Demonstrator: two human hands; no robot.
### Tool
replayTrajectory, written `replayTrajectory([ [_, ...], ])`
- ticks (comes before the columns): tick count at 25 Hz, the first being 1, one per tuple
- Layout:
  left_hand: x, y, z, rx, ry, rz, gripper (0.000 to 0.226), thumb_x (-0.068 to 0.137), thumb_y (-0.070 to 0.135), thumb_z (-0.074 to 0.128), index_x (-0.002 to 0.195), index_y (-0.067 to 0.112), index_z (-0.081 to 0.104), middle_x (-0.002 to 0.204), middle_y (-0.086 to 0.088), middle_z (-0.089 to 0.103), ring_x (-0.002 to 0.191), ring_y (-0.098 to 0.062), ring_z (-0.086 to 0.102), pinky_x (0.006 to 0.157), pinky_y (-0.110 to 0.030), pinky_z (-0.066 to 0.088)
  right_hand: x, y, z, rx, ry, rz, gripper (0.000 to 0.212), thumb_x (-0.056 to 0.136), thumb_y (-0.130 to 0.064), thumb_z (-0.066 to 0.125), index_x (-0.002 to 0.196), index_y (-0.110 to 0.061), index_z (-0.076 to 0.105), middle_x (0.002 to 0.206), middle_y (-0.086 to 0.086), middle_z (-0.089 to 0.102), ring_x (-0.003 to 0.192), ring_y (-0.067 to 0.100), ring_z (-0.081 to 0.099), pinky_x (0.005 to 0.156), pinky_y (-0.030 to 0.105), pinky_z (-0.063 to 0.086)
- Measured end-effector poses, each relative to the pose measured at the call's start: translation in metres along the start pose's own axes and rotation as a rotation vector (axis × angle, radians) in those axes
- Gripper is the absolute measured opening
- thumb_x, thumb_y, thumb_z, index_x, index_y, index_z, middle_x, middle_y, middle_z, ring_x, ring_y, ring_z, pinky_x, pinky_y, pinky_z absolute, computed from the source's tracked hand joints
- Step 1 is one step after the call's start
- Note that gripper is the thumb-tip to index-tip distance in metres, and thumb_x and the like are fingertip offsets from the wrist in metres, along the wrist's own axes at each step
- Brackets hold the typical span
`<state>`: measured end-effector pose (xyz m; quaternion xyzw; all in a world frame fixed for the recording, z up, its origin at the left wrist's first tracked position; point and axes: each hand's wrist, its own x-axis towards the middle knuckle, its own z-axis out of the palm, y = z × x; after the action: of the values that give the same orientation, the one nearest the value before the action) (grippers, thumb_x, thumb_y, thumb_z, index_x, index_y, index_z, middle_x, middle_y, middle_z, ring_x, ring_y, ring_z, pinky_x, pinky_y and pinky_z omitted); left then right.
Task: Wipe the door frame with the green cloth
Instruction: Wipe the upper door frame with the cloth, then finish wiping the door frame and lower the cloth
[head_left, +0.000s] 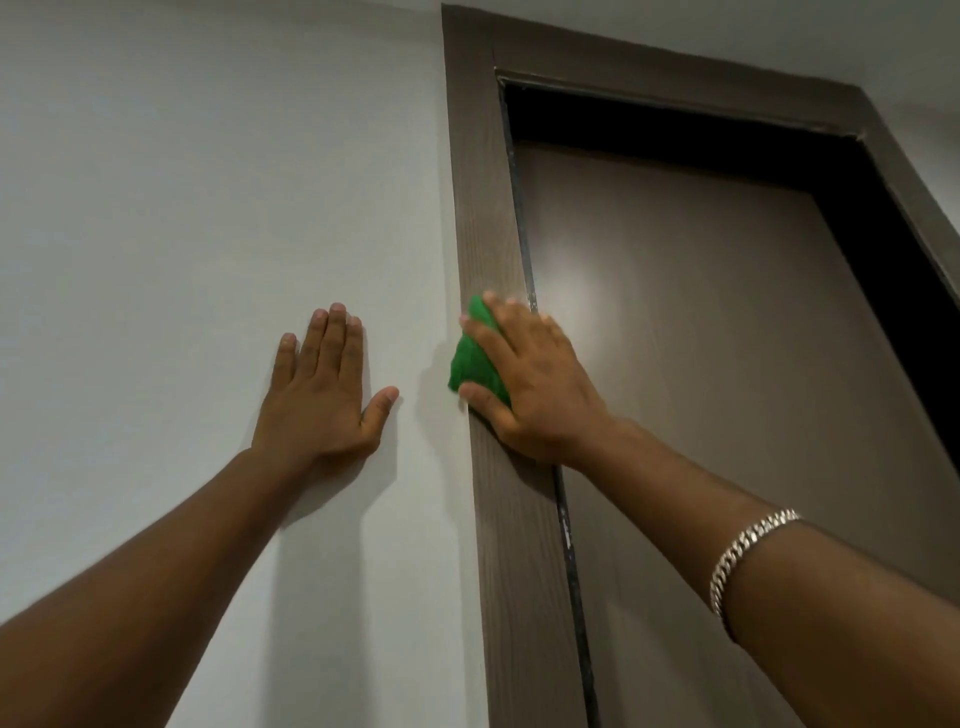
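A dark brown wood-grain door frame (485, 208) runs up the middle of the head view and turns right across the top. My right hand (530, 379) presses a bunched green cloth (474, 361) flat against the left upright of the frame, at about mid-height. Most of the cloth is under my palm and fingers; a green corner sticks out to the left. My left hand (322, 384) lies flat on the white wall, fingers spread, a hand's width left of the frame and holding nothing.
A closed brown door (701, 364) fills the frame, with a dark gap above it. White wall (182, 182) spreads to the left. A silver chain bracelet (748, 551) sits on my right forearm.
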<state>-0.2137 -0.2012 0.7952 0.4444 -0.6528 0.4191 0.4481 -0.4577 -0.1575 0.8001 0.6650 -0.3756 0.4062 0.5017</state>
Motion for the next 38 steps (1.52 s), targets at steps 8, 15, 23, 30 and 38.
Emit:
replayTrajectory([
  [8, -0.071, 0.120, -0.014, -0.798, -0.129, -0.189, 0.057, 0.090, 0.049, 0.053, 0.136, 0.016, 0.049, 0.160, -0.013, 0.030, 0.153, -0.023, 0.002, 0.125, -0.044, 0.009, -0.073, -0.033, -0.012, 0.341, -0.166, 0.092, 0.108, 0.078, -0.020, 0.068, 0.157, -0.024, -0.006, 0.168, -0.001, 0.008, 0.155, 0.012, -0.001, 0.128, 0.047, 0.004],
  [15, -0.152, 0.095, -0.040, -1.208, -0.015, -0.449, 0.027, 0.074, -0.004, 0.073, 0.090, 0.013, 0.059, 0.086, -0.015, 0.066, 0.079, -0.024, 0.062, 0.072, -0.039, 0.052, -0.117, -0.089, -0.040, 0.820, -0.184, 0.318, 0.086, 0.077, -0.026, 0.060, 0.153, -0.030, 0.019, 0.153, 0.003, 0.044, 0.134, 0.017, 0.049, 0.109, 0.038, 0.046],
  [23, -0.350, -0.002, -0.063, -1.473, -0.160, -0.969, 0.050, 0.070, -0.002, 0.076, 0.114, 0.011, 0.055, 0.089, -0.011, 0.074, 0.088, -0.025, 0.073, 0.077, -0.038, 0.062, -0.238, -0.267, 0.009, 1.329, -0.345, 0.806, 0.054, 0.083, -0.011, 0.074, 0.132, -0.021, 0.051, 0.100, 0.003, 0.072, 0.094, 0.020, 0.073, 0.085, 0.043, 0.061],
  [30, -0.590, -0.048, -0.070, -0.961, -0.289, -1.500, 0.039, 0.077, 0.002, 0.078, 0.070, 0.018, 0.043, 0.072, -0.008, 0.052, 0.076, -0.027, 0.058, 0.079, -0.047, 0.054, -0.423, -0.468, 0.048, 1.470, -0.813, 1.314, 0.045, 0.085, -0.013, 0.074, 0.114, -0.029, 0.044, 0.098, 0.004, 0.076, 0.093, 0.024, 0.074, 0.085, 0.052, 0.061],
  [38, -0.840, -0.042, -0.063, -0.607, -0.812, -1.759, 0.029, 0.079, -0.009, 0.070, 0.097, 0.009, 0.057, 0.103, -0.019, 0.064, 0.101, -0.039, 0.065, 0.091, -0.048, 0.056, -0.615, -0.605, 0.055, 1.175, -1.415, 1.310, 0.046, 0.090, -0.008, 0.065, 0.129, -0.019, 0.045, 0.117, 0.011, 0.068, 0.099, 0.025, 0.067, 0.083, 0.033, 0.057],
])
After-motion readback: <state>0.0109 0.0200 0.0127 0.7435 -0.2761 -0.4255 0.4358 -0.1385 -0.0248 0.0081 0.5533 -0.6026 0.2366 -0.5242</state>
